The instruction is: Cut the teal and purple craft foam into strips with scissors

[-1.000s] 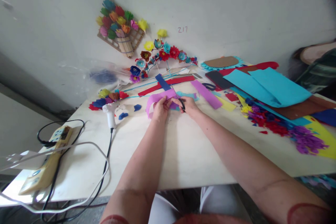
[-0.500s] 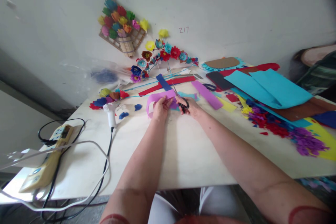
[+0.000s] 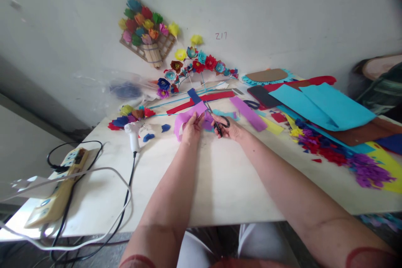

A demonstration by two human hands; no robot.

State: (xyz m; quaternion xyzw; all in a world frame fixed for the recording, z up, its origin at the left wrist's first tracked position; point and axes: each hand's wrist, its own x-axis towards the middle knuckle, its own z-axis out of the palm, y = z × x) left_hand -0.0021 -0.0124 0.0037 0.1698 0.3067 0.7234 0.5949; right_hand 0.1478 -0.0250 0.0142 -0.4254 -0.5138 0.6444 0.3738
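Observation:
My left hand (image 3: 192,129) pinches a curled strip of purple paper (image 3: 181,121) above the table. Black-handled scissors (image 3: 219,129) are in my right hand (image 3: 230,127), with its fingers at the handle loops. The blades point up and away, beside the right end of the strip. Below and between my hands lie purple and light blue paper pieces (image 3: 208,122). Beyond the blades are a dark blue strip (image 3: 195,97) and long red strips (image 3: 216,96). Another flat purple strip (image 3: 248,113) lies to the right of my right hand.
A white glue gun (image 3: 133,137) stands at left, its cord running to a power strip (image 3: 56,192). Paper flowers (image 3: 201,63) line the back. At right are light blue sheets (image 3: 336,104), a dark phone-like slab (image 3: 263,97), more scissors (image 3: 251,104) and heaps of cut paper (image 3: 367,169).
The purple strip's right end has lifted and tilted beside the blades. My right hand and the scissors have shifted slightly right, away from my left hand.

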